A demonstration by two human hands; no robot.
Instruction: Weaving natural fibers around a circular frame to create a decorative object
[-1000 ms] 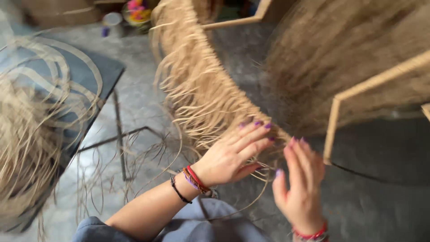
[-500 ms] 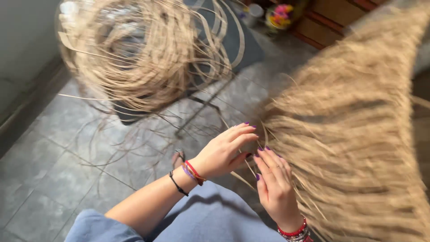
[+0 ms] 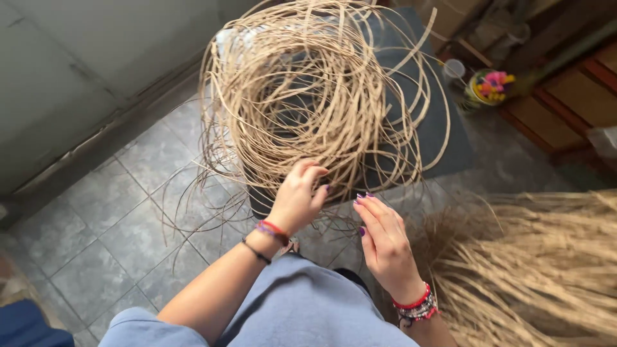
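Note:
A big tangled coil of tan cane strips [image 3: 308,96] lies on a dark grey seat [image 3: 437,122] ahead of me. My left hand [image 3: 299,196] reaches into the coil's near edge, fingers curled around a few strands. My right hand [image 3: 382,241] hovers just right of it, fingers extended and apart, holding nothing, close to the loose strands. At the lower right lies a thick fringe of straw-coloured fibres [image 3: 540,270]. Both wrists wear bracelets, and my lap is in blue cloth.
Grey floor tiles [image 3: 109,225] spread to the left, bounded by a pale wall [image 3: 77,77]. A small pot with colourful bits [image 3: 490,87] and a white cup [image 3: 454,69] stand at the upper right beside wooden furniture [image 3: 578,96].
The view has swung left from the straw fringe to the cane coil. My left hand left the fringe and reached into the coil; my right hand followed alongside it.

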